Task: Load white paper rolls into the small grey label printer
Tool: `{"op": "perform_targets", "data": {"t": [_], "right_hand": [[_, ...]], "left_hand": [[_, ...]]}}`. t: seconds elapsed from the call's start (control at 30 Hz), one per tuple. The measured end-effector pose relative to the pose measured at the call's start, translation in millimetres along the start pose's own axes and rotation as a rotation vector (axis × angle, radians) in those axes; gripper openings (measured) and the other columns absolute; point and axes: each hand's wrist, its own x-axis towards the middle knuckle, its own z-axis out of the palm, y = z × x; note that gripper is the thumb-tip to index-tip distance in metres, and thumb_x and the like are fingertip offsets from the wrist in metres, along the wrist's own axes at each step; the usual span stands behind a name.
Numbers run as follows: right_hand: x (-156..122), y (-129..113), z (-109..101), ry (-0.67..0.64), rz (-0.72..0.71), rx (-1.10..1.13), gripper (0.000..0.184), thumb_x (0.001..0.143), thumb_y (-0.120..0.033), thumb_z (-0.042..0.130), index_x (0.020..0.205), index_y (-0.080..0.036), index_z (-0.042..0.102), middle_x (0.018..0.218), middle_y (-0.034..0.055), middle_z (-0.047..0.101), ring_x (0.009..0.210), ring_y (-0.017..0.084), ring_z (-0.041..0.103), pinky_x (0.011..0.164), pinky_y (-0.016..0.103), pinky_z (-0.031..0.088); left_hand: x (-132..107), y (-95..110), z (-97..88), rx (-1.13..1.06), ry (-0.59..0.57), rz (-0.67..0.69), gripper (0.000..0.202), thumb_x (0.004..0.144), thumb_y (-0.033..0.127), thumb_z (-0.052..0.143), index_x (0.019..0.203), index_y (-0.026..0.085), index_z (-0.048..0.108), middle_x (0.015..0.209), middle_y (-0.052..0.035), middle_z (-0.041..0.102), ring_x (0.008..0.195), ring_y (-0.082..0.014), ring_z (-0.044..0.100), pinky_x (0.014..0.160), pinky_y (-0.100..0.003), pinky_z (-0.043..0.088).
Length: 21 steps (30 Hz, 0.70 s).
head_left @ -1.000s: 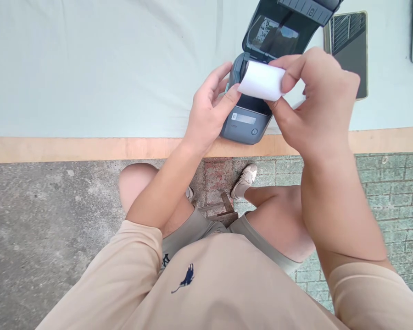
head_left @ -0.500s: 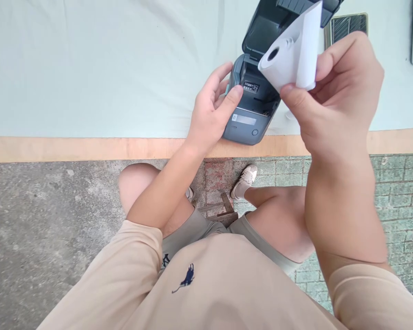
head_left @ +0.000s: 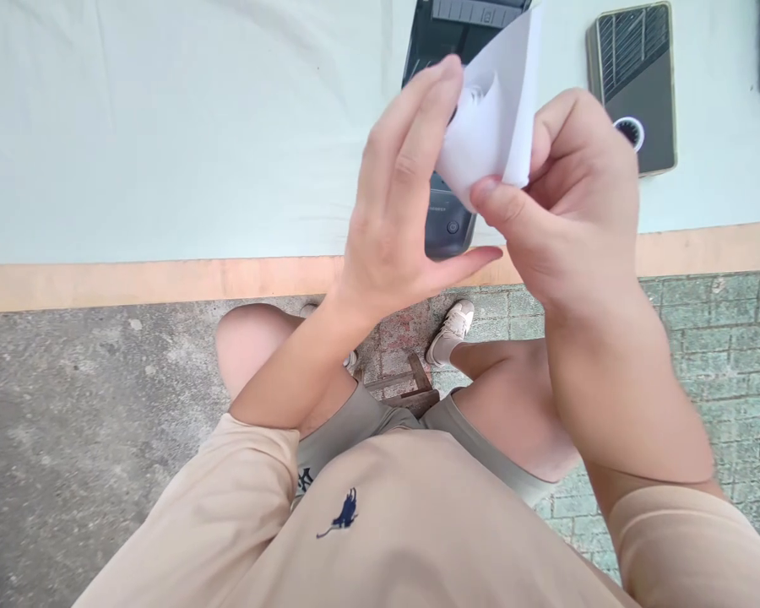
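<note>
L hand (head_left: 389,215) off printer (head_left: 447,241) since ½ sec ago, now up at paper roll (head_left: 475,143)

Printer was gripped at its side by L hand a moment back; now it's turned a bit & sits further L in view. R hand (head_left: 576,186) has swung L too, bringing the roll over the printer

L hand pose: spread, clamped on nothing. Fingers (head_left: 411,160) long & close tog., pointing up, tips by roll's L end; touching it or just in front, can't tell. Thumb (head_left: 465,266) sticks out sideways to R, well apart from fingers. L forearm (head_left: 291,363) slants up to R, above the thigh

R hand pose: pinched on roll's R side, thumb on near lower edge, other fingers curled behind & partly hidden. R forearm (head_left: 614,380) rises w/ a slight lean L. Hands close tog., roll btwn them

Roll: in the air, tilted, loose flap (head_left: 523,84) standing up on its R side. Printer: on table (head_left: 196,127) nr the front edge, lid (head_left: 443,38) swung open, middle mostly hidden by roll & L hand; pwr btn (head_left: 453,227) shows. Black box (head_left: 659,127) on table, R of R hand
</note>
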Motion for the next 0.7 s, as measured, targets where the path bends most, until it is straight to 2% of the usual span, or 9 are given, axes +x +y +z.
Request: {"op": "perform_targets", "data": {"t": [0.17, 0.23, 0.37, 0.47, 0.53, 0.63, 0.7], "right_hand": [[-5.0, 1.0, 4.8, -0.038, 0.018, -0.111, 0.026, 0.074, -0.032, 0.051, 0.074, -0.015, 0.031, 0.063, -0.0013, 0.031, 0.054, -0.001, 0.032, 0.047, 0.015, 0.026], [-5.2, 1.1, 3.5, 0.050, -0.024, -0.234, 0.021, 0.078, -0.033, 0.046, 0.074, -0.015, 0.036, 0.063, -0.0007, 0.035, 0.055, 0.000, 0.035, 0.048, 0.016, 0.028], [-4.4, -2.7, 1.6, 0.317, -0.173, -0.436, 0.021, 0.080, -0.025, 0.042, 0.064, -0.012, 0.039, 0.063, 0.0005, 0.037, 0.059, 0.000, 0.035, 0.050, 0.016, 0.026], [-5.9, -6.4, 1.9, 0.420, -0.260, -0.502, 0.020, 0.080, -0.022, 0.041, 0.062, -0.012, 0.039, 0.065, 0.0000, 0.040, 0.061, 0.000, 0.038, 0.054, 0.017, 0.030], [-8.6, -7.0, 2.7, 0.380, -0.339, -0.487, 0.017, 0.079, -0.020, 0.040, 0.064, -0.014, 0.039, 0.071, -0.0014, 0.048, 0.067, 0.002, 0.045, 0.059, 0.019, 0.036], [-14.1, -4.5, 4.1, 0.186, -0.455, -0.394, 0.008, 0.077, -0.018, 0.039, 0.069, -0.019, 0.041, 0.083, -0.0055, 0.057, 0.075, 0.005, 0.053, 0.065, 0.024, 0.044], [-17.2, -2.0, 5.1, 0.089, -0.498, -0.404, 0.006, 0.074, -0.016, 0.038, 0.071, -0.021, 0.042, 0.088, -0.0069, 0.057, 0.077, 0.006, 0.055, 0.064, 0.026, 0.047]], "left_hand": [[-6.3, 0.7, 10.1, -0.003, 0.059, -0.109, 0.051, 0.071, 0.050, 0.052, 0.114, 0.033, 0.030, 0.118, -0.0025, 0.045, 0.115, -0.0186, 0.042, 0.098, -0.038, 0.038], [-6.9, -3.0, 10.4, 0.000, 0.075, -0.104, 0.053, 0.068, 0.052, 0.054, 0.112, 0.031, 0.033, 0.113, -0.0034, 0.047, 0.112, -0.0195, 0.045, 0.093, -0.037, 0.041], [-5.4, -9.7, 7.5, 0.015, 0.081, -0.146, 0.061, 0.060, 0.056, 0.060, 0.109, 0.029, 0.034, 0.110, -0.0042, 0.048, 0.108, -0.0201, 0.047, 0.084, -0.034, 0.045], [-4.7, -11.7, 6.2, 0.036, 0.066, -0.186, 0.059, 0.060, 0.055, 0.061, 0.107, 0.028, 0.036, 0.109, -0.0042, 0.049, 0.107, -0.0199, 0.047, 0.082, -0.033, 0.045], [-4.9, -11.1, 6.4, 0.056, 0.050, -0.210, 0.056, 0.061, 0.054, 0.061, 0.105, 0.029, 0.038, 0.108, -0.0036, 0.050, 0.105, -0.0192, 0.048, 0.081, -0.032, 0.045], [-5.0, -8.7, 8.4, 0.063, 0.066, -0.198, 0.047, 0.063, 0.049, 0.061, 0.101, 0.029, 0.042, 0.105, -0.0022, 0.053, 0.099, -0.0170, 0.050, 0.080, -0.031, 0.044], [-4.9, -8.3, 10.8, 0.050, 0.118, -0.156, 0.038, 0.067, 0.045, 0.058, 0.098, 0.026, 0.045, 0.101, -0.0029, 0.055, 0.096, -0.0159, 0.052, 0.077, -0.030, 0.044]]}}
